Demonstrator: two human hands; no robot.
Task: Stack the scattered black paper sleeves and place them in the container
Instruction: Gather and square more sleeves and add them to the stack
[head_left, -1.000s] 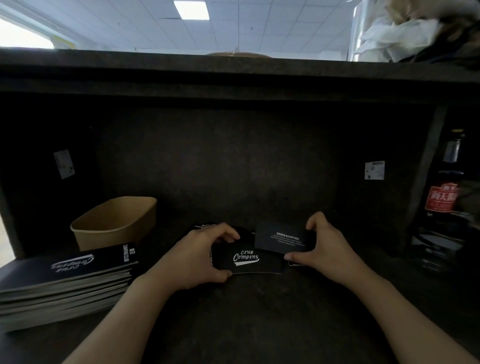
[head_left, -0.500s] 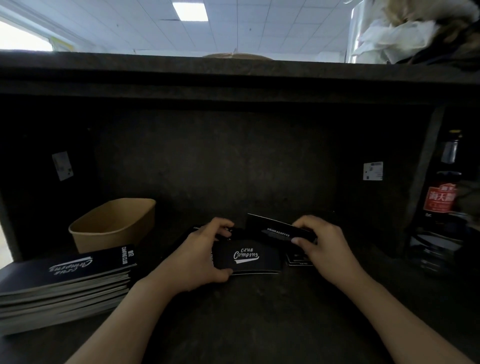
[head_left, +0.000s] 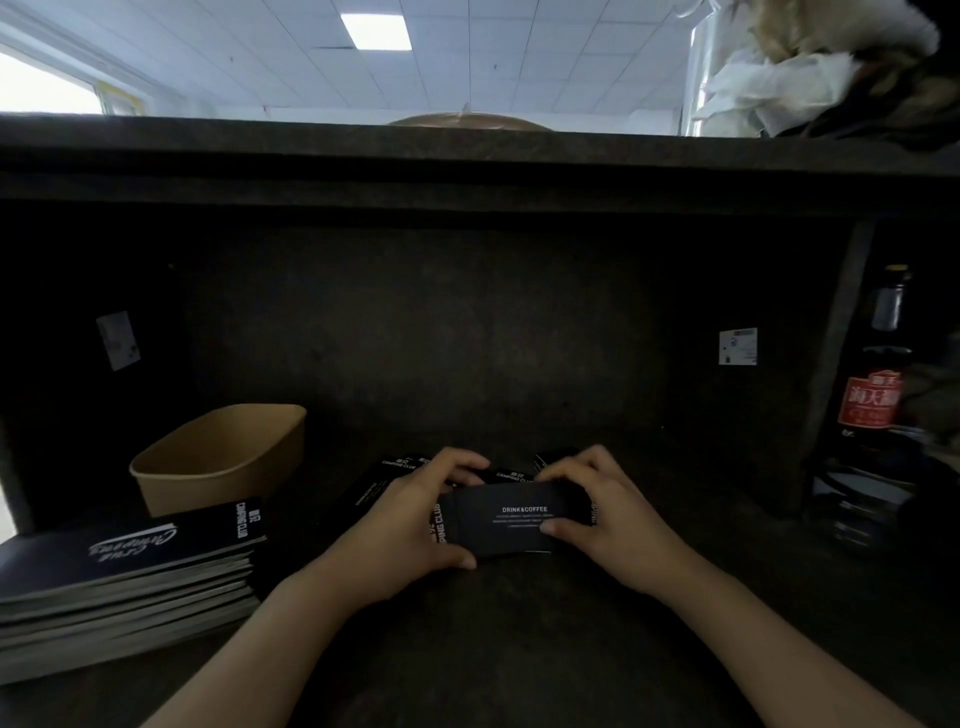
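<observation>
At your far left a stack of black booklets (head_left: 130, 577) lies on the dark worktop (head_left: 519, 649), and just behind it stands the brown paper container (head_left: 218, 457) — nothing shows inside it. Loose black paper sleeves (head_left: 374, 486) lie between the container and your left hand (head_left: 405, 530). That hand's fingers are curled shut on the left end of the small stack of sleeves (head_left: 511, 519) — "DRINK&COFFEE" faces up on top. Your right hand (head_left: 608, 514) pinches the stack's right end, thumb on top. A dark bottle (head_left: 878, 395) stands far right.
</observation>
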